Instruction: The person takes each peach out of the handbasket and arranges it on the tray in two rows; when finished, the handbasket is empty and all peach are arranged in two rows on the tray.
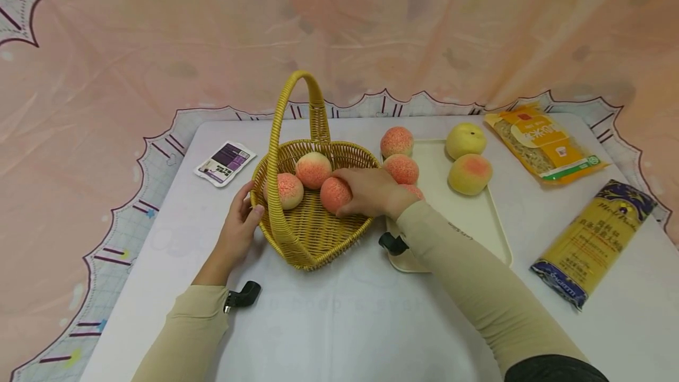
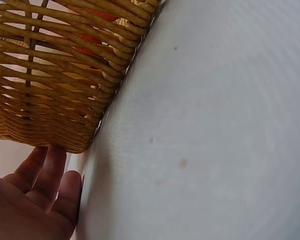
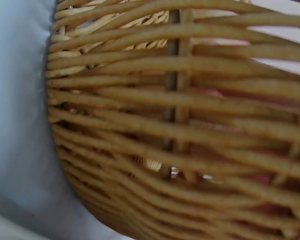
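Note:
A yellow wicker basket (image 1: pixel 313 234) with a tall arched handle stands at the table's middle. My right hand (image 1: pixel 371 192) reaches over its right side and grips a reddish peach (image 1: pixel 334 196) inside, fingers beyond it and thumb on the near side. Two more peaches lie in the basket, a pale pink one (image 1: pixel 313 170) at the back and another peach (image 1: pixel 290 191) partly behind the handle. Fairly straight fingers of my left hand (image 1: pixel 236 234) touch the basket's outer left side. The right wrist view is filled by the woven wall (image 3: pixel 140 115), which hides that hand.
Right of the basket lies a cream tray (image 1: pixel 493 234). Red peaches (image 1: pixel 400 168) line its left edge, one partly covered by my arm; yellowish peaches (image 1: pixel 470 174) sit at its right. Farther right are an orange food bag (image 1: pixel 551 143) and a yellow-blue packet (image 1: pixel 594 246). A small purple-white packet (image 1: pixel 225 164) lies left.

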